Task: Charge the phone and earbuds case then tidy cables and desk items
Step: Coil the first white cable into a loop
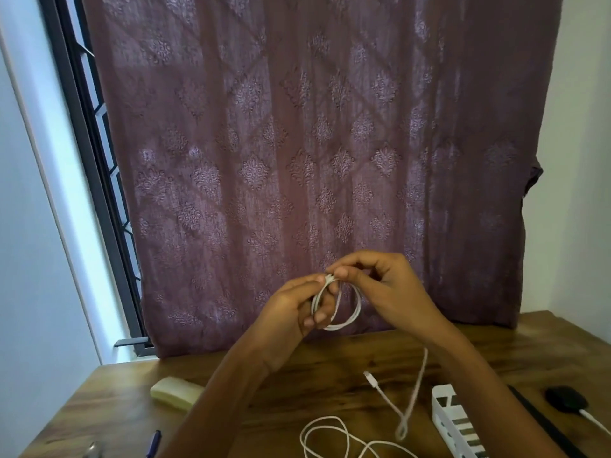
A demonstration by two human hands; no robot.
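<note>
Loose white cable sprawls on the desk beneath your wrists. Your left hand and right hand both pinch a coiled white cable, raised above the desk between them.

We hold a small coil of white cable above the wooden desk. Our left hand grips one side and our right hand pinches the top. Below lie a loose white cable, a white slotted tray, a black case and a pale block.
</note>
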